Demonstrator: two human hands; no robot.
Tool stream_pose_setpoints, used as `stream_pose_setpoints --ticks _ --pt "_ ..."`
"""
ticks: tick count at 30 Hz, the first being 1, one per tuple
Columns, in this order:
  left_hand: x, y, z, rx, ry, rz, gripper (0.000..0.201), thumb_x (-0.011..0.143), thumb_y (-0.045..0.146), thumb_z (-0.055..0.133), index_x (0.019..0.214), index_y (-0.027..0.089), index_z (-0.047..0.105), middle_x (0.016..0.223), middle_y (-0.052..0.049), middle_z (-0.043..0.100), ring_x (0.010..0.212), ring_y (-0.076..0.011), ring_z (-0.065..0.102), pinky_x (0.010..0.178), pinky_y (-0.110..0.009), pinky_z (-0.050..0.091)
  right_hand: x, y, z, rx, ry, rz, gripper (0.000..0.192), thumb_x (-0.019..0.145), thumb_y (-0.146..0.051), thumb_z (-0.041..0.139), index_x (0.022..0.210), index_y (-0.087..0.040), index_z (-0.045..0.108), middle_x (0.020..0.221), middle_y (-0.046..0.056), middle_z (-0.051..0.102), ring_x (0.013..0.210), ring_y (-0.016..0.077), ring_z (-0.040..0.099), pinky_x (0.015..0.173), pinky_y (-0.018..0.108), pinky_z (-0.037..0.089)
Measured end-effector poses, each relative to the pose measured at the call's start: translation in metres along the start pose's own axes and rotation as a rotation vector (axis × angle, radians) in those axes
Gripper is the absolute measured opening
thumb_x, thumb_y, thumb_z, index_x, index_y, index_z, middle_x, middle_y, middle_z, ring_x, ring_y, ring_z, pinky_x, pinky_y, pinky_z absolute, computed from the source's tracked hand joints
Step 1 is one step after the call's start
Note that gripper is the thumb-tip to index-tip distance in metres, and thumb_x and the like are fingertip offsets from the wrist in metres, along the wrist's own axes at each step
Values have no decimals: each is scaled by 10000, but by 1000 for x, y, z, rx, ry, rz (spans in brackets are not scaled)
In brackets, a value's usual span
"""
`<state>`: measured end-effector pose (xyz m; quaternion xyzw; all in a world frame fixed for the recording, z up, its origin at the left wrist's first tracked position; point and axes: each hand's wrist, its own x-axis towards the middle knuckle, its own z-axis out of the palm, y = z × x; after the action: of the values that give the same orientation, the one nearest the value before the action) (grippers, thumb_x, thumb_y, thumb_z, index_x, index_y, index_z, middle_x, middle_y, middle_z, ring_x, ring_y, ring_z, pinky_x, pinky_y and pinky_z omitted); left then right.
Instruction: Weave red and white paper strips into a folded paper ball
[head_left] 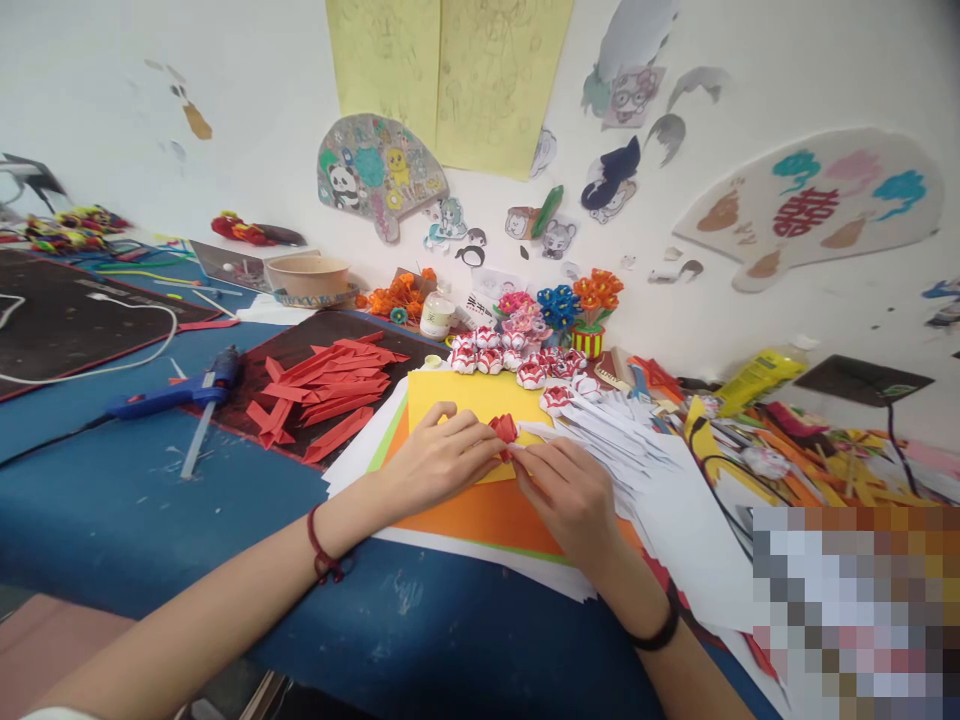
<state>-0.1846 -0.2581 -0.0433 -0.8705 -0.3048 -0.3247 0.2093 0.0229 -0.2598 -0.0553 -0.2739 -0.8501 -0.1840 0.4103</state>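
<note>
Both my hands meet over a stack of yellow and orange paper sheets (480, 515) on the blue table (165, 520). My left hand (435, 455) and my right hand (570, 495) pinch a small red folded paper piece (504, 428) between their fingertips. A red cord circles my left wrist, a black band my right. Just right of my hands lies a heap of white paper strips (622, 440). Behind them sits a row of finished red-and-white paper flowers (510, 362).
A pile of red paper strips (322, 390) lies on a dark mat to the left, beside a blue glue gun (176, 392). A bowl (307, 275), a glue jar (437, 315) and paper flower pots (577, 310) stand by the wall. Scraps and cables clutter the right.
</note>
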Motion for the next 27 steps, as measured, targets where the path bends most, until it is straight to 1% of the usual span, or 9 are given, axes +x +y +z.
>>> stream_pose_setpoints --ticks 6,11,19,27 --pt "-1 -1 1 2 12 12 103 986 245 536 1011 188 619 862 -13 690 777 -148 534 781 -325 329 -1 0 1 -4 1 10 136 877 -67 640 976 -158 656 788 39 710 709 177 559 671 314 456" --pt "-1 0 1 7 -8 5 122 1000 222 503 1018 191 619 883 -18 695 786 -143 542 791 -328 333 -1 -1 1 9 11 14 133 865 -58 647 960 -150 652 787 48 704 705 180 556 661 314 459" --pt "0 0 0 23 -2 8 122 997 247 513 1028 199 621 865 -14 693 786 -144 544 791 -337 329 -2 1 1 25 19 33 151 869 -65 645 988 -157 652 812 49 712 728 183 578 683 315 478" --pt "0 0 2 47 32 26 93 990 238 534 1034 192 602 858 -5 700 768 -142 542 771 -335 319 -3 0 2 26 26 38 143 872 -69 637 973 -169 647 805 49 712 729 185 595 677 312 482"
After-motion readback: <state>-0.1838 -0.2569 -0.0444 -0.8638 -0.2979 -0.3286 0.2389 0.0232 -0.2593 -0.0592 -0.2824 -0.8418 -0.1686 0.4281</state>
